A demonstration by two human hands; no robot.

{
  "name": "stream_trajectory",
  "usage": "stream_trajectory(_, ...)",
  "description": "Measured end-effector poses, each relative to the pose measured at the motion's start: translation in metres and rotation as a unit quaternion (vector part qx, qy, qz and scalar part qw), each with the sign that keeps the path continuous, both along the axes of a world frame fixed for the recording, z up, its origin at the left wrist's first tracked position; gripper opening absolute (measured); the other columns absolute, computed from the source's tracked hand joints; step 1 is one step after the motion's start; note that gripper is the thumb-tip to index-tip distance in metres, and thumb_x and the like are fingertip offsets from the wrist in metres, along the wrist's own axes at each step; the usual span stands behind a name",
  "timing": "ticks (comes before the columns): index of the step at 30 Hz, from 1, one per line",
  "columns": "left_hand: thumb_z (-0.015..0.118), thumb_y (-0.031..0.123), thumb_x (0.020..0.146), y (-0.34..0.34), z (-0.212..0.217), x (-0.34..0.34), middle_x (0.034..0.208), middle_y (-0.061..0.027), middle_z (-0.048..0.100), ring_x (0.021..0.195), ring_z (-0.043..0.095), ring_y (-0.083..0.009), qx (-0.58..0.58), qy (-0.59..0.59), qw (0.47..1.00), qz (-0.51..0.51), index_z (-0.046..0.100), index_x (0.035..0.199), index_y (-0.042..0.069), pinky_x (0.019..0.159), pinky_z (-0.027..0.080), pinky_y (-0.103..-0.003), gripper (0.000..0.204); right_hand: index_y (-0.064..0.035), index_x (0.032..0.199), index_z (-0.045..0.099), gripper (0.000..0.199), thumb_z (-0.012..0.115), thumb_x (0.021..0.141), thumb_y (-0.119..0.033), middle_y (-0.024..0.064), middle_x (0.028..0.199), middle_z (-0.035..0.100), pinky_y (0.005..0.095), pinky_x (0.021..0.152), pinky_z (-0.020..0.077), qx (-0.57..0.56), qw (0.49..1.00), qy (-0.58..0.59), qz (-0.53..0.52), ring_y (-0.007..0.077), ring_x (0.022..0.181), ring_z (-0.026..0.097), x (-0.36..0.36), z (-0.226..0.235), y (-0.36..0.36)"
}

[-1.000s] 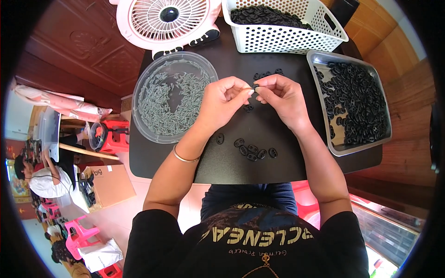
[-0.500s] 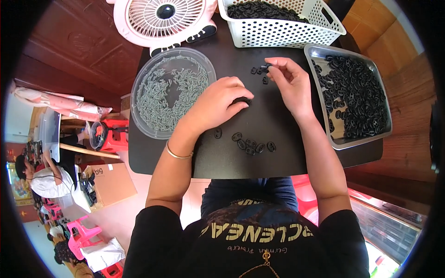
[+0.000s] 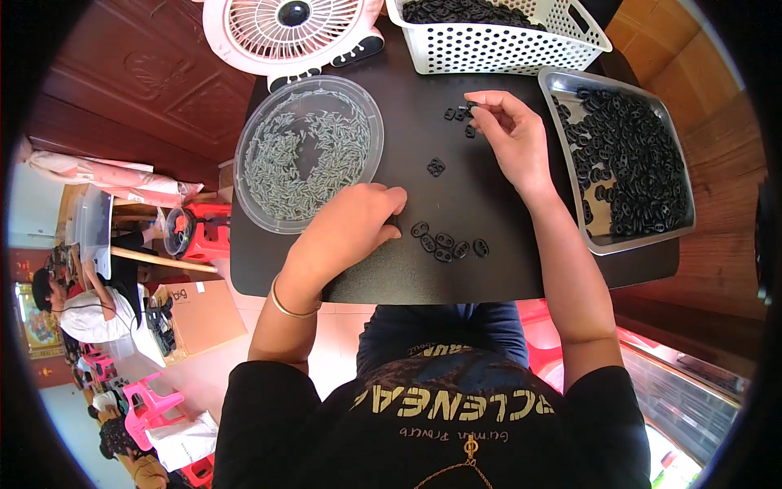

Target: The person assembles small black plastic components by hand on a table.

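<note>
My left hand [image 3: 354, 226] is low over the dark table, left of centre, with its fingers curled in. Whatever it may hold is hidden beneath them. To its right lie several small black oval two-hole plastic pieces [image 3: 444, 240]. A small black cluster [image 3: 436, 167] sits alone mid-table, apart from both hands. Near the far side, the thumb and forefinger of my right hand [image 3: 515, 138] pinch a small black piece [image 3: 471, 107] with a bright bit on it. Loose small black parts [image 3: 450, 114] lie next to those fingertips.
A clear round tub [image 3: 238, 175] of small grey spring-like pieces stands at left, a steel tray [image 3: 639, 245] of black oval pieces at right. At the back are a pink fan [image 3: 342, 37] and a white perforated basket [image 3: 505, 55] with black parts. Another person [image 3: 90, 306] sits far left.
My left hand has drawn back toward me and left, covering the spot where a lone oval piece lay. The black cluster now shows on the table where that hand was. My right hand stays nearly in place.
</note>
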State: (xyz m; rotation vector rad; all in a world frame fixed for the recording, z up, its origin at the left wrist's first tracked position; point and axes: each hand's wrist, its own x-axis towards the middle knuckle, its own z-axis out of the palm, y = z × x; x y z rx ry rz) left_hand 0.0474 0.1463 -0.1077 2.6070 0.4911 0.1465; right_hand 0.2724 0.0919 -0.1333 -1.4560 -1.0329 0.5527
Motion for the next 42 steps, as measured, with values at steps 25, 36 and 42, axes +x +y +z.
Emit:
stream_trajectory(25, 0.055, -0.001, 0.083, 0.024, -0.023, 0.070, 0.096, -0.0100, 0.058, 0.091, 0.059, -0.0221, -0.620, -0.393, 0.674, 0.082, 0.056, 0.103, -0.004, 0.084, 0.050, -0.030, 0.021, -0.0019, 0.098, 0.059, 0.016, 0.053, 0.084, -0.003, -0.0004, 0.082, 0.057, 0.0201, 0.069, 0.0425, 0.053, 0.978, 0.158, 0.128, 0.0057, 0.071, 0.051, -0.007, 0.006, -0.006)
stream_trajectory(36, 0.057, -0.002, 0.081, 0.026, -0.026, 0.069, 0.088, -0.0067, 0.058, 0.082, 0.057, -0.0134, -0.604, -0.393, 0.688, 0.083, 0.056, 0.100, 0.000, 0.082, 0.051, -0.030, 0.020, -0.0012, 0.096, 0.059, 0.015, 0.054, 0.082, 0.001, 0.0018, 0.085, 0.060, 0.0193, 0.070, 0.0450, 0.042, 0.982, 0.131, 0.132, 0.0055, 0.077, 0.056, -0.008, 0.002, -0.006)
stream_trajectory(42, 0.059, -0.001, 0.080, 0.029, -0.030, 0.069, 0.089, -0.0077, 0.059, 0.083, 0.058, -0.0135, -0.568, -0.412, 0.708, 0.076, 0.056, 0.098, -0.001, 0.081, 0.051, -0.030, 0.018, -0.0008, 0.093, 0.060, 0.014, 0.055, 0.081, 0.002, 0.0029, 0.083, 0.061, 0.0193, 0.069, 0.0455, 0.035, 0.991, 0.080, 0.103, 0.0055, 0.076, 0.057, -0.014, 0.007, -0.007)
